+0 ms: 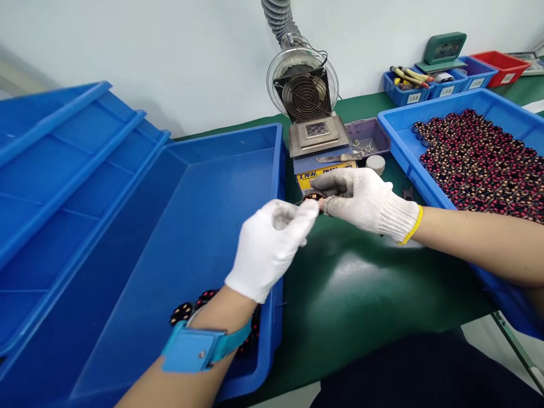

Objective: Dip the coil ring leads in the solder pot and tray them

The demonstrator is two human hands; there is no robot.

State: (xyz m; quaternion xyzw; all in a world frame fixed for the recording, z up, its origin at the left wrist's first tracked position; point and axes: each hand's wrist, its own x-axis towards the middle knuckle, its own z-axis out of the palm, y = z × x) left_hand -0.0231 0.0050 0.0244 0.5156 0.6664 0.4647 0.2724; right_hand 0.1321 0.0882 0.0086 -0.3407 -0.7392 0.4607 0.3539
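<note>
A plain white wall backs the station, and a green-topped desk carries the equipment. Through the head camera I observe a small, dark, round part with copper-coloured spots between both hands, above the desk and in front of a yellow-and-blue box.

Right hand, in a white knit glove with a yellow cuff and grey-stained fingers: narrow, holding the part at the fingertips. Left hand, in a smooth white glove: thumb and fingers drawn together at the part's near edge — I cannot tell exactly what they pinch. A light-blue strap encircles my left forearm.

Beyond the box stands a metal-topped unit with a round-grilled fan behind it and a grey corrugated hose above. A flat metal blade lies across its front; a purple plastic bin sits beside it.

To my left, a large blue plastic tray holds several similar parts, partly hidden beneath my forearm — to my right, another blue plastic tray contains a dense layer of red-and-copper-spotted parts.
</note>
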